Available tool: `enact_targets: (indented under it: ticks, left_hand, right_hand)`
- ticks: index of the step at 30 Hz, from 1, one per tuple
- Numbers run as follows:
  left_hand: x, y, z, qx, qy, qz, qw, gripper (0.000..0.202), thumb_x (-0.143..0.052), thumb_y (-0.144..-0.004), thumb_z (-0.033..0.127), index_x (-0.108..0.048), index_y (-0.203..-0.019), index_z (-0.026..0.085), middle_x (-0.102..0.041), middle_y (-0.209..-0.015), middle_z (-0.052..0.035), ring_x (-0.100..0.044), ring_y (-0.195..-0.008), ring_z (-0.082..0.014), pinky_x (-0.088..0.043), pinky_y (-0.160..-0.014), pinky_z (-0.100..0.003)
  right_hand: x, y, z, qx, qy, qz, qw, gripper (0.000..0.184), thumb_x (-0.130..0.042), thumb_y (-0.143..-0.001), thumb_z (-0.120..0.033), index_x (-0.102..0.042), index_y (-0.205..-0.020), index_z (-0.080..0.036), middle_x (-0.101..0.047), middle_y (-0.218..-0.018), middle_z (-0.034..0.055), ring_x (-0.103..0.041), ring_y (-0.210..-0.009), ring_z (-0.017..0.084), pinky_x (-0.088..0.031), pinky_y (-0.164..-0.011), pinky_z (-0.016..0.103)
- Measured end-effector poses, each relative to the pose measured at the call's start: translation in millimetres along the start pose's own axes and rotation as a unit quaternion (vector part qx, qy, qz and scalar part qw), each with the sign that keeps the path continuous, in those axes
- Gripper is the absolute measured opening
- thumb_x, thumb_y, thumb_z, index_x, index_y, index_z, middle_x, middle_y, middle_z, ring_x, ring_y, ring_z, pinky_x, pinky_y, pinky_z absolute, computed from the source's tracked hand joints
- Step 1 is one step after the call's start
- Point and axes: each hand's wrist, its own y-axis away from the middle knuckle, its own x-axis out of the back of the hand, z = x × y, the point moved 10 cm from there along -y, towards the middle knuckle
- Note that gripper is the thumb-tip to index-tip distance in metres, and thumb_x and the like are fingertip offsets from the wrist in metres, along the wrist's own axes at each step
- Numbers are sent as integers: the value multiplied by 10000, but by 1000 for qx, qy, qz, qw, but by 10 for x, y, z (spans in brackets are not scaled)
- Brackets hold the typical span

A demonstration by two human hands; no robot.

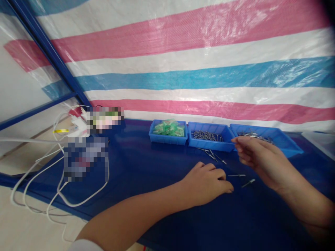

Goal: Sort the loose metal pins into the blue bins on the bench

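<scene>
My left hand (206,183) rests palm down on the dark blue table, thumb stretched out apart from the loosely bent fingers. I see nothing held in it, though its fingertips are partly hidden. My right hand (259,158) is raised in front of the right blue bin (285,143), thumb and fingers pinched together; whatever they grip is too small to make out. Between the hands lie a blind rivet (237,175) and another blind rivet (248,183). Several more loose rivets (210,154) lie before the middle blue bin (210,145), which holds many metal rivets.
Green-and-clear small packets (169,129) fill the left blue bin (167,140). White cables (70,204) loop over the table's left edge beside blurred objects (86,158). A striped plastic sheet (183,80) hangs behind, with a blue metal frame post (49,48) at left.
</scene>
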Motion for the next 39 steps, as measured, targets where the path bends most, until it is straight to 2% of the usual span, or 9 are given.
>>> enact_targets:
  ticks: [2, 5, 10, 13, 16, 18, 25, 31, 39]
  left_hand:
    - [59, 16, -125, 38, 14, 13, 999, 184, -498, -931, 299, -669, -969, 242, -630, -936, -22, -550, -852, -176, -384, -690, -303]
    - [248, 86, -452, 135, 136, 91, 977, 211, -471, -943, 299, -653, -971, 194, -644, -956, -34, -582, -879, -162, -442, -789, -284]
    - [352, 280, -943, 283, 391, 221, 847, 175, -516, -907, 290, -625, -975, 171, -680, -970, -38, -628, -902, -153, -486, -834, -270]
    - [314, 291, -979, 292, 502, 257, 773, 167, -537, -886, 279, -597, -974, 151, -686, -987, -65, -645, -919, -160, -495, -858, -285]
    - [291, 264, -937, 273, 573, 269, 724, 158, -553, -871, 269, -578, -956, 138, -689, -983, -84, -652, -932, -164, -491, -884, -294]
    - [290, 271, -929, 273, 574, 268, 724, 163, -553, -871, 281, -582, -941, 137, -688, -966, -82, -650, -920, -160, -489, -873, -288]
    - [162, 269, -832, 294, 509, 179, 789, 228, -568, -855, 336, -639, -977, 156, -664, -855, -37, -615, -770, -135, -487, -729, -243]
    - [174, 219, -758, 266, 541, 164, 780, 277, -555, -865, 326, -645, -1039, 130, -654, -884, -54, -592, -728, -121, -479, -720, -241]
    - [189, 214, -775, 259, 506, 166, 806, 236, -603, -840, 321, -641, -983, 138, -652, -911, -43, -578, -763, -122, -458, -709, -222]
  right_hand:
    - [-35, 21, 5, 4, 31, -11, 999, 250, -685, -731, -435, -660, -777, -191, -490, -635, -15, -352, -477, 72, -264, -387, 208]
    - [-176, 82, 8, 22, 112, -54, 992, 282, -650, -758, -480, -651, -801, -201, -507, -636, -18, -384, -487, 84, -289, -408, 212]
    - [-612, 295, -35, 134, 238, -168, 947, 281, -619, -797, -464, -662, -935, -223, -643, -806, 24, -547, -648, 150, -454, -575, 267]
    - [-742, 392, -29, 175, 262, -177, 932, 258, -610, -806, -454, -664, -934, -237, -675, -874, 35, -597, -740, 193, -488, -674, 319]
    - [-735, 416, -64, 192, 254, -152, 935, 226, -599, -817, -441, -668, -876, -234, -667, -803, 23, -594, -705, 181, -481, -651, 303]
    - [-678, 396, -94, 188, 241, -132, 943, 216, -609, -812, -437, -666, -835, -230, -633, -710, 6, -568, -640, 157, -463, -601, 278]
    - [-450, 293, -98, 140, 190, -81, 968, 218, -624, -802, -455, -649, -832, -240, -539, -606, -23, -476, -522, 122, -382, -472, 255]
    - [-516, 372, -182, 180, 215, -95, 955, 172, -643, -797, -419, -654, -810, -248, -630, -776, 4, -581, -694, 159, -464, -617, 281]
    - [-606, 451, -222, 233, 240, -135, 932, 146, -628, -821, -369, -675, -893, -251, -641, -861, 24, -608, -856, 202, -475, -698, 305]
